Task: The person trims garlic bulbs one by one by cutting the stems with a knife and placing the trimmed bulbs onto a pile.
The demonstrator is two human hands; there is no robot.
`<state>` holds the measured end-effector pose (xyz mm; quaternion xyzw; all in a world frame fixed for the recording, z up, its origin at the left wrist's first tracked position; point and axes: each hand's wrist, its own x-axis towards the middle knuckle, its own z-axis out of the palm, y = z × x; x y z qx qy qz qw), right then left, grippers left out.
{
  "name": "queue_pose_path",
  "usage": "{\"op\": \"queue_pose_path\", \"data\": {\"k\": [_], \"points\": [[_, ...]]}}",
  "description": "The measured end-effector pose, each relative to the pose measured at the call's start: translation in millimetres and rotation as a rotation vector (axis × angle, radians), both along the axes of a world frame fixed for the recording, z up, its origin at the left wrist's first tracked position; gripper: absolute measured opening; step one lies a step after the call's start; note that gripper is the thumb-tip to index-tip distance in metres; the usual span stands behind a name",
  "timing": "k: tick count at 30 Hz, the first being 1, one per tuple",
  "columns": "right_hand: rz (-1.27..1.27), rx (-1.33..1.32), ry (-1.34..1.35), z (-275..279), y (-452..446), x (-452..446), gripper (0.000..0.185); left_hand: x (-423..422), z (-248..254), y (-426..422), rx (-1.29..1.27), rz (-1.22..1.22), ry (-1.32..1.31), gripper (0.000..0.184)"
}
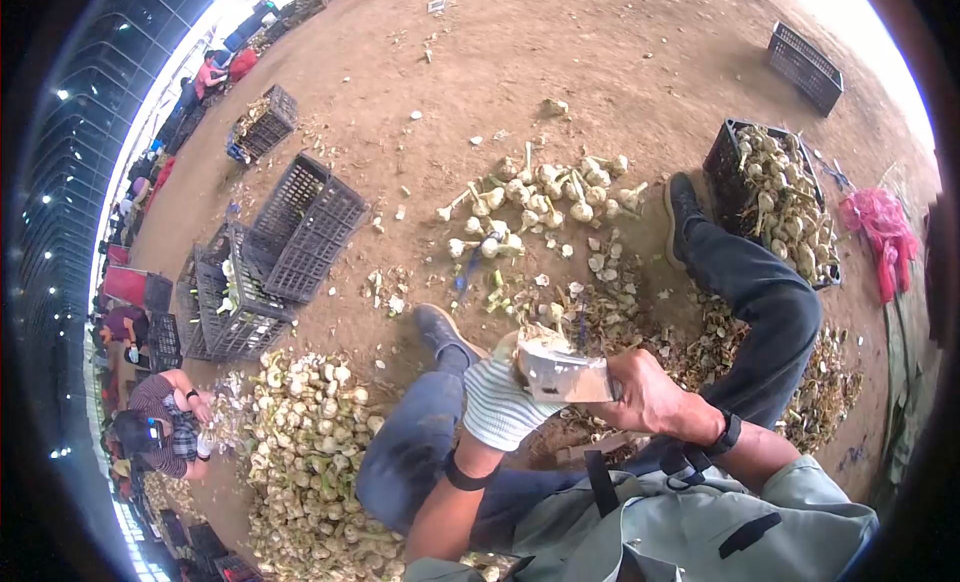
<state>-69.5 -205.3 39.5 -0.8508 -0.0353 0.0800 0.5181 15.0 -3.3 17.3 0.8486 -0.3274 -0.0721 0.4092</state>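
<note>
Gloved L hand (505, 397), fingers clamped w/ garlic bulb (541, 339); R hand (648, 394) clamped on blade (570, 381) beside it; garlic heap (305, 437) near L.

The nearest person (620, 517) had one blade (572, 379), one striped glove (505, 402), two dark wristbands (470, 473) and two shoes (437, 330); two crates (803, 70) were off to the right. The garlic bulbs (318, 406) were too many to count.

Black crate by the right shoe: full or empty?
Full, by its top: garlic bulbs heap across the opening of the black crate, hiding its bottom.
</note>
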Motion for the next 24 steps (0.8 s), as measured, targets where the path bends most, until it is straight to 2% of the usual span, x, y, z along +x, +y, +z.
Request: {"op": "queue_pose_path", "data": {"k": [1,3,5,7,8,9,11,18,20,24], "points": [[0.025,-0.075,-0.027,0,-1,-2,0.026,0,-1,1,-0.002,-0.002,0.002,0.055],[0.037,-0.107,-0.022,-6,0,-5,0.029,0,11,1,0.093,-0.111,-0.249,0.048],[0.035,-0.121,-0.050,-12,2,-5,0.031,-3,18,4,0.032,-0.110,-0.162,0.043],[0.040,-0.149,-0.053,-4,5,-3,0.033,-2,4,10,0.099,-0.150,-0.281,0.040],[0.039,-0.181,-0.054,-1,5,-3,0.035,-3,0,8,-0.011,-0.111,-0.281,0.036],[0.035,-0.181,-0.050,0,3,-2,0.035,-2,-1,8,-0.012,-0.115,-0.278,0.036],[0.047,-0.277,-0.006,0,1,-2,0.037,0,-1,10,0.167,-0.178,-0.205,0.041],[0.058,-0.249,-0.011,-5,-3,0,0.037,-2,-12,9,0.258,-0.210,-0.102,0.042],[0.067,-0.220,-0.005,-3,-4,1,0.037,-2,-6,5,0.042,-0.166,-0.185,0.031],[0.105,-0.239,0.019,-3,-3,1,0.036,-5,-17,13,0.032,-0.162,-0.046,0.030]]}}
